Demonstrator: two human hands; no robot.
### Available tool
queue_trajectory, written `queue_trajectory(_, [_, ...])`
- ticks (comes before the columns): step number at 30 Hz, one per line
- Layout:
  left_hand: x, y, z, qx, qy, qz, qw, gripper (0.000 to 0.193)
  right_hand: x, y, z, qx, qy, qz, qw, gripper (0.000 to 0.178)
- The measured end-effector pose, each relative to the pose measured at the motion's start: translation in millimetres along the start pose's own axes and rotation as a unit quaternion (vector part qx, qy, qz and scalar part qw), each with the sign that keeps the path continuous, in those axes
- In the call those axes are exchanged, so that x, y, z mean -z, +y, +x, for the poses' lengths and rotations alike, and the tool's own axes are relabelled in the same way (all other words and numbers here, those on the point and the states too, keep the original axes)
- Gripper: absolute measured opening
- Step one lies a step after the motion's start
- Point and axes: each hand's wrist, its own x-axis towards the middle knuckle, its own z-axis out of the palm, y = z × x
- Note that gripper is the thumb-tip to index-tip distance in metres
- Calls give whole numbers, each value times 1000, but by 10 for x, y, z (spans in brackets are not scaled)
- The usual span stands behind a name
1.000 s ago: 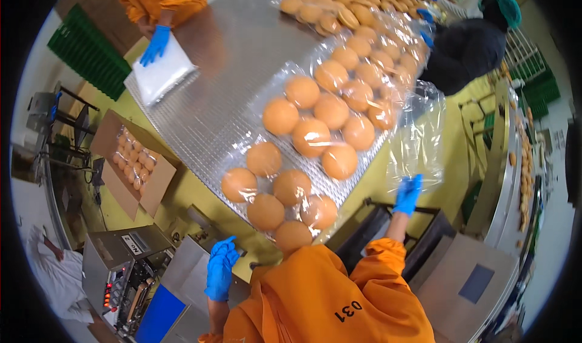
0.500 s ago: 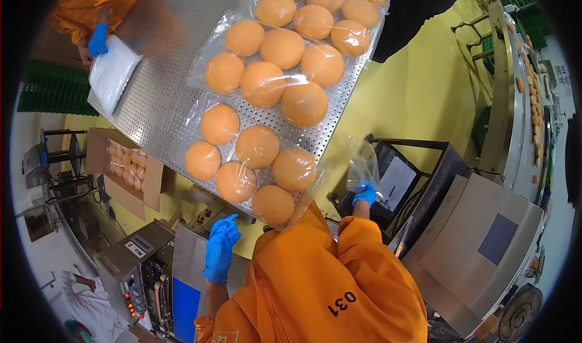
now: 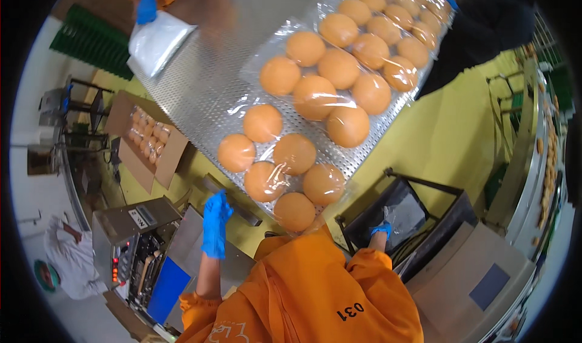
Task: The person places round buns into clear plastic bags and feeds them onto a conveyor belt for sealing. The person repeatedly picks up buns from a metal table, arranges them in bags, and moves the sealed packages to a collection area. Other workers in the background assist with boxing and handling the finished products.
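Yellow factory floor (image 3: pixel 451 125), perforated steel desk (image 3: pixel 200 91) running diagonally, flat clear plastic bags of round golden-brown buns (image 3: pixel 314 97) laid along its right side. Nearest bag, six buns (image 3: pixel 294 153), sits at the near corner

Right hand (image 3: pixel 381 228), blue glove, is out at the crumpled clear plastic film (image 3: pixel 397 217), above the dark open-topped bin (image 3: pixel 367 213) beside the desk. Too small to tell if those fingers pinch the film or just touch it. Left hand (image 3: pixel 215 225), also blue-gloved, is raised off the desk's near edge: fingers narrow, drawn together, nothing seen in them

My read: step in hand is handling the loose film at the bin, bagged buns untouched. Next move calls for right fingers kept clear of the bin frame, film free of snags

Writing: orange sweatshirt (image 3: pixel 339 264) has bold black characters (image 3: pixel 351 311), legible but upside down, plus pale lettering (image 3: pixel 231 333) cut by the lower edge. White plate (image 3: pixel 141 217) on the grey machine at left has black characters, soft. Blue-grey rectangle (image 3: pixel 490 286) on the right-hand cabinet: no text I can make out
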Motion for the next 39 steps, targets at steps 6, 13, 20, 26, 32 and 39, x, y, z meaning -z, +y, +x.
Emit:
queue_trajectory(6, [-299,409,857,-124,56,-9,991,32,-1077,-2216,-2143,444,2,41,895,38])
queue_trajectory(13, [-386,169,1254,-192,57,18,980,19,-2356,-2549,-3679,616,-504,-121,593,24])
queue_trajectory(20, [134,-126,464,-186,90,-293,934,13,-3446,-1546,-4665,619,-501,-414,441,44])
queue_trajectory(26, [1401,-251,-142,-196,178,-360,895,10,-2996,-642,-5364,512,-669,-458,282,36])
queue_trajectory(32, [2717,-1047,-336,-131,170,-288,933,7,-2325,191,-5456,43,-790,-431,434,13])
queue_trajectory(39, [3092,-1248,78,-264,195,-301,895,11,-2153,526,-5581,54,-815,-407,409,14])
